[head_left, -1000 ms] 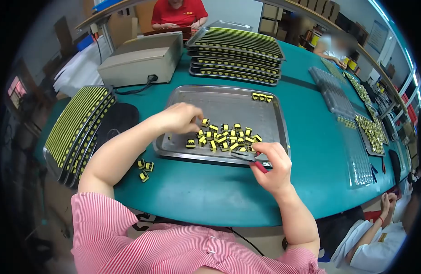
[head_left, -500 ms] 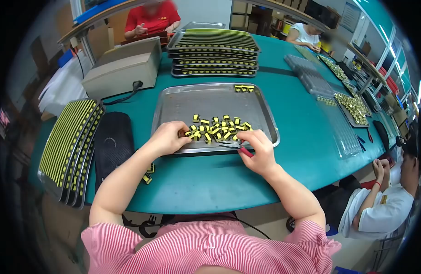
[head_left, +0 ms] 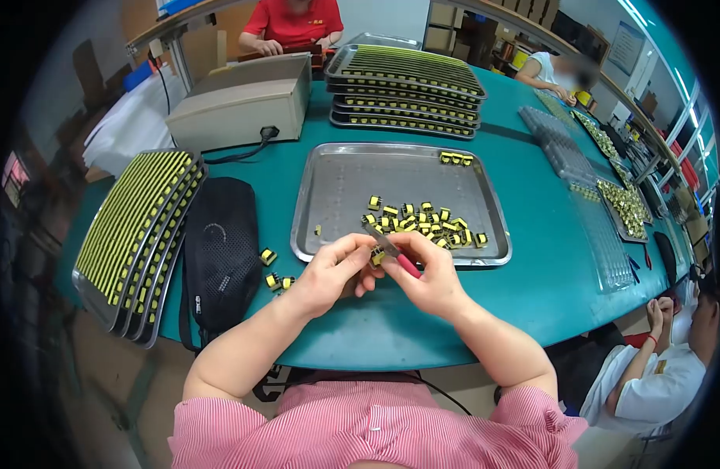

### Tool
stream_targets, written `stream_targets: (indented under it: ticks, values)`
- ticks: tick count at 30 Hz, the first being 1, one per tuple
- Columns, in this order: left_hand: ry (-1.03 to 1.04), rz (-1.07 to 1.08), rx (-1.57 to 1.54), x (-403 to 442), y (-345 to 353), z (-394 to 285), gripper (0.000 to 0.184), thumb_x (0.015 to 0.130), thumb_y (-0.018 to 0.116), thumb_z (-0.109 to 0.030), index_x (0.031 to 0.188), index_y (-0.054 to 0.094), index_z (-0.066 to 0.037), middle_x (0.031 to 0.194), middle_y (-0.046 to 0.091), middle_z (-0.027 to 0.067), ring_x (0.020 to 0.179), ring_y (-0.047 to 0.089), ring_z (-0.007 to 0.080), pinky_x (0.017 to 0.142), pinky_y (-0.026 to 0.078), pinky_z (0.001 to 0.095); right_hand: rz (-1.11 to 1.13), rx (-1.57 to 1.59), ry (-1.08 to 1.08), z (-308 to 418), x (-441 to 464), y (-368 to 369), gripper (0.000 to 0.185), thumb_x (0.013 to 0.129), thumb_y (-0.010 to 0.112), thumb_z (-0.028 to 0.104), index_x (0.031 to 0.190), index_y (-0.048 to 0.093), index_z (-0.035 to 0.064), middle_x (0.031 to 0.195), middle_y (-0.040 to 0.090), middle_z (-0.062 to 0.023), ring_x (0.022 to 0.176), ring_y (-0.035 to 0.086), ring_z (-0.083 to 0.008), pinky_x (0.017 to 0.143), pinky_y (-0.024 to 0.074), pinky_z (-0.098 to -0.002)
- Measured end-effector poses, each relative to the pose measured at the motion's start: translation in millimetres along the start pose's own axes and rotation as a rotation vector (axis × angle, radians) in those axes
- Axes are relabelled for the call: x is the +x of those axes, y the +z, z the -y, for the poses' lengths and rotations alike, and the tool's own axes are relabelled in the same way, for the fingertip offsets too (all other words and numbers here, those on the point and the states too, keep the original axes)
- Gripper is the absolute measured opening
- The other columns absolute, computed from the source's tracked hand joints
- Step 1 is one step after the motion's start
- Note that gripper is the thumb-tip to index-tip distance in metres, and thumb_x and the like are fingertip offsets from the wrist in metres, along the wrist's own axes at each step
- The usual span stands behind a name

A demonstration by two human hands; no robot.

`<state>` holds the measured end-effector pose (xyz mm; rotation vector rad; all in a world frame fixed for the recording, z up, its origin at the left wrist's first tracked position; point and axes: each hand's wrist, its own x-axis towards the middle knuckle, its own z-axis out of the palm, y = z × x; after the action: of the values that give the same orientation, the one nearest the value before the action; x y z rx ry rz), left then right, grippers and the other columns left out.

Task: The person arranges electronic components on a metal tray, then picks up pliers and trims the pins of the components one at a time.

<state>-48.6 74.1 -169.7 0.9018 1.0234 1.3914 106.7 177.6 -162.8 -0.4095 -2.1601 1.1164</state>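
Note:
Between the thumb and fingers of my left hand is a small yellow-and-black transformer. My right hand grips red-handled pliers, whose dark metal jaws point up and left beside that transformer. Both hands meet over the front edge of a metal tray. Behind them a loose pile of transformers lies in the tray, several tipped at different angles. A short row of transformers stands at the tray's far right corner. The pliers' handles are partly hidden by my right hand.
Stacked trays of transformers stand at the back and left. Beside the left stack lie a black pouch and several loose transformers. A beige box has a cable. Clear plastic trays lie right; other people sit around.
Both hands have come together and drawn back from the pile to the tray's front edge. My left hand has lifted a transformer out. The whole view has shifted, moving the tray rightward in it.

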Motion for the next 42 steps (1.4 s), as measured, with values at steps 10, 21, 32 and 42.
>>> stream_targets:
  ticks: [10, 21, 32, 42]
  values:
    - [0.087, -0.065, 0.183, -2, -4, 3, 0.036, 0.085, 0.064, -0.014, 0.114, 0.052, 0.002, 0.087, 0.059, 0.0036, 0.074, 0.055, 0.0072, 0.061, 0.045, 0.0208, -0.073, -0.115, 0.05, -1, -10, -1, 0.026, 0.074, 0.071, 0.009, 0.097, 0.06, 0.0022, 0.083, 0.061, -0.0095, 0.072, 0.062, -0.0184, 0.066, 0.0506, -0.0287]
    - [0.212, -0.16, 0.212, -3, -11, -2, 0.03, 0.084, 0.062, -0.009, 0.11, 0.053, 0.004, 0.093, 0.059, 0.0061, 0.079, 0.056, 0.0099, 0.067, 0.046, 0.0235, -0.133, -0.449, -0.052, 0, -4, -14, 0.024, 0.066, 0.077, 0.011, 0.081, 0.06, 0.0031, 0.071, 0.058, -0.007, 0.06, 0.06, -0.0194, 0.055, 0.0488, -0.0298]
    - [0.243, -0.233, 0.304, -2, -12, 1, 0.029, 0.08, 0.066, -0.004, 0.106, 0.054, 0.003, 0.092, 0.055, 0.0019, 0.081, 0.05, 0.0065, 0.073, 0.043, 0.0222, -0.126, -0.565, -0.054, -4, -3, -16, 0.025, 0.064, 0.079, 0.013, 0.078, 0.06, 0.0045, 0.07, 0.058, -0.0054, 0.06, 0.06, -0.02, 0.053, 0.0487, -0.031]
    - [0.25, -0.256, 0.355, -2, -12, 2, 0.03, 0.078, 0.067, -0.001, 0.105, 0.054, 0.003, 0.091, 0.053, 0.0009, 0.079, 0.048, 0.0059, 0.07, 0.042, 0.0212, -0.124, -0.555, -0.076, -6, -2, -15, 0.026, 0.064, 0.078, 0.013, 0.079, 0.06, 0.0045, 0.071, 0.057, -0.0054, 0.062, 0.059, -0.0215, 0.055, 0.0477, -0.0325]
